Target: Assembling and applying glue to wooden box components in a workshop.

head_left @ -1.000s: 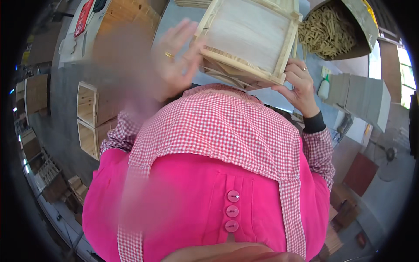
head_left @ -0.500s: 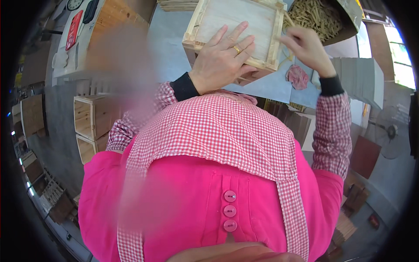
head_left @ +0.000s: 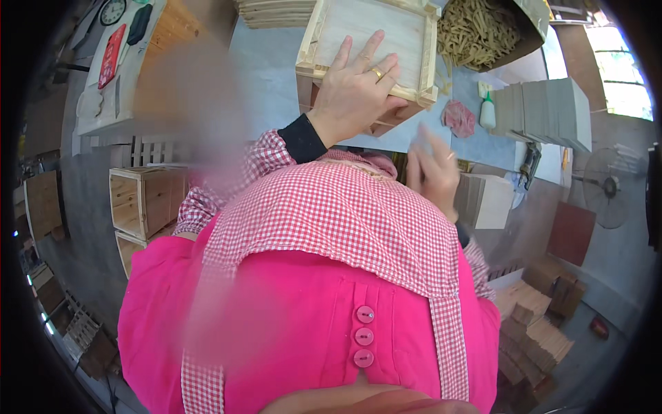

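Observation:
A pale wooden box (head_left: 414, 103) with a white panel in its raised frame sits on the blue-grey table (head_left: 265, 62). My left hand (head_left: 355, 86), a ring on one finger, lies on that panel with fingers spread and its thumb over the near edge. At the table's front edge, right of the box and apart from it, is my right hand (head_left: 436, 169). Motion blurs its fingers, and nothing can be made out in them. Past the box's far right corner, an open carton (head_left: 534, 38) holds a heap of tan strips (head_left: 476, 31).
A crumpled pink cloth (head_left: 458, 119) and a white bottle with a green cap (head_left: 487, 112) lie to the right, near stacked grey-white boards (head_left: 552, 110). Flat wooden pieces (head_left: 276, 12) are piled at the far left. Wooden crates (head_left: 141, 200) stand on the floor at left.
My right hand has moved from the box's right edge, by the carton, back toward my body. The left hand still rests on the box. The whole view has shifted slightly.

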Demonstrator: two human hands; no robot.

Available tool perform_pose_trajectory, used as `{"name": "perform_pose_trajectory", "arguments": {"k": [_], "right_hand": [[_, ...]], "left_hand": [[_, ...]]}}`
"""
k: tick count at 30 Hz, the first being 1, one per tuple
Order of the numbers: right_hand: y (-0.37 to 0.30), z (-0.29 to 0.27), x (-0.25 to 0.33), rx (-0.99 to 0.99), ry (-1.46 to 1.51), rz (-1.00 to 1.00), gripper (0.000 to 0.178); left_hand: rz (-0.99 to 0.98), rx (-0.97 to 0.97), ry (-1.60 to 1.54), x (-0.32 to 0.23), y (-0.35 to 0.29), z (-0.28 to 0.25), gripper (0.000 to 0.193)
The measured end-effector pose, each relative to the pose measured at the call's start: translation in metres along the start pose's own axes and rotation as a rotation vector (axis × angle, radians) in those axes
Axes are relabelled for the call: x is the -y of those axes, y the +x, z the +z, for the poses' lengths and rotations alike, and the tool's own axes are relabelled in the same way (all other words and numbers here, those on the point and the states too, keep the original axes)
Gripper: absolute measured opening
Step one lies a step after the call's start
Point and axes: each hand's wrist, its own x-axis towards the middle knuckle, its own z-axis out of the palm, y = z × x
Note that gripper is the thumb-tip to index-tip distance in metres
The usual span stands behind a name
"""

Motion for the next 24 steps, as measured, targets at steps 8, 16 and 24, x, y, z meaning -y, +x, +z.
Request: {"name": "perform_pose_trajectory", "arguments": {"k": [8,16,24], "right_hand": [[-0.038,-0.001,0.005,0.194,0.653,0.86,0.017],[-0.019,0.034,-0.017,0.031,0.869,0.655,0.037],[0.077,0.0,-0.138,0.277,0.954,0.706,0.039]], "left_hand": [[-0.365,-0.238,-0.619,0.08,0.042,-0.032,0.041],[-1.105,0.071,-1.388,0.128,0.002,0.002,0.056],[-0.672,-0.039,-1.164,0.001,-0.077,-0.027,0.066]]}}
